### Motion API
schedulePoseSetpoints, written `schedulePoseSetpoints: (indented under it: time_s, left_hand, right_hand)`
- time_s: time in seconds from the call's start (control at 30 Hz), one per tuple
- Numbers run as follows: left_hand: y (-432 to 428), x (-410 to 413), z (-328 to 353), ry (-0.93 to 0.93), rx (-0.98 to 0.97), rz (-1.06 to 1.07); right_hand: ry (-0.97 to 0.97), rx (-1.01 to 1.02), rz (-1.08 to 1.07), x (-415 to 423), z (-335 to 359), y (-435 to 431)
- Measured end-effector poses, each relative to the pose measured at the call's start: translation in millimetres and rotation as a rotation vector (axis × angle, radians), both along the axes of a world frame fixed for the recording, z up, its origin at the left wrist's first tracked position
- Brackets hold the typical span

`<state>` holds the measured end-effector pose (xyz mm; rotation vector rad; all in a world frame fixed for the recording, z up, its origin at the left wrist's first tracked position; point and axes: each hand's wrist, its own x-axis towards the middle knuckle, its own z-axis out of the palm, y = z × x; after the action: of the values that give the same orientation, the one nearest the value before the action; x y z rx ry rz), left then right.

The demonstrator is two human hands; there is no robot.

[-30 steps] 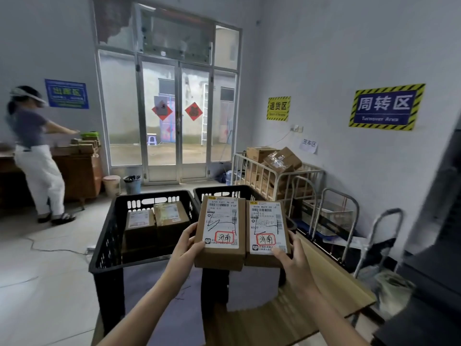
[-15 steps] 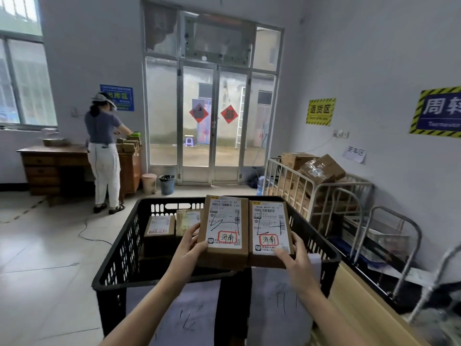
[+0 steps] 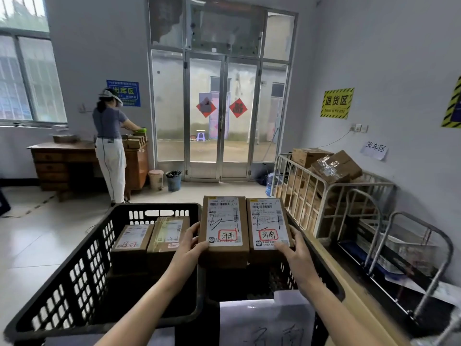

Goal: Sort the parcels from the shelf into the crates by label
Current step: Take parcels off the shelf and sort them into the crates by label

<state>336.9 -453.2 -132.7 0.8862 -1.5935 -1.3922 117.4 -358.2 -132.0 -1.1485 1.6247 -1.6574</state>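
Left hand (image 3: 189,245): grips the left edge of the left parcel (image 3: 223,221); thumb lies on the label face, fingers curl round the side
Right hand (image 3: 294,248): grips the lower right corner of the right parcel (image 3: 268,222); thumb presses across the bottom of the label, fingers wrap behind
Held parcels: two brown cardboard boxes side by side, long edges touching; upright, label faces toward the camera; each white label bears a barcode, black pen strokes and a red-boxed handwritten mark near the bottom
Place of held parcels: in the air above the right crate (image 3: 330,280), just beside the rim it shares with the left crate (image 3: 74,275); not resting on anything
Left crate: black, slotted walls; holds the first stowed parcel (image 3: 132,242) and the second stowed parcel (image 3: 167,233), standing next to each other against the far wall, labels up
Right crate: black; inside mostly hidden by the held parcels and both forearms; a white paper sheet (image 3: 264,320) with large handwriting hangs on its near wall, cut off by the frame edge
Right side: a metal cage cart (image 3: 324,196) stacked with cardboard boxes; metal hand trolleys (image 3: 411,258) nearer the camera along the wall
Walls: a yellow sign (image 3: 336,103) on the right; a blue sign (image 3: 123,92) beside the glass door (image 3: 222,116)
Far left: another person (image 3: 109,146) stands at a wooden desk (image 3: 62,156), arms reaching over small boxes on it; two bins (image 3: 164,180) stand between desk and door
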Motion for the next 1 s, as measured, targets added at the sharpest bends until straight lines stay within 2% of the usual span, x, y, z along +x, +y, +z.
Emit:
schedulePoseSetpoints:
  time_s: [0.43,0.67,0.77,1.0]
  left_hand:
    - [-44.2,-34.1,-33.5,-0.207,0.196,-0.197]
    - [-56.2,-57.2,-56.7,-0.333,0.275,-0.252]
    - [-64.3,-68.5,-67.5,-0.396,0.340,-0.246]
    - [-79.8,-103.5,-102.5,-0.596,0.465,-0.139]
  right_hand:
    - [-0.118,0.175,-0.036,-50.0,-34.1,-25.1]
    - [-0.148,0.361,-0.052,-83.4,-67.7,-54.0]
    - [-0.118,0.467,0.001,-96.7,-81.3,-69.8]
    - [-0.042,0.726,0.273,-123.6,-113.3,-98.1]
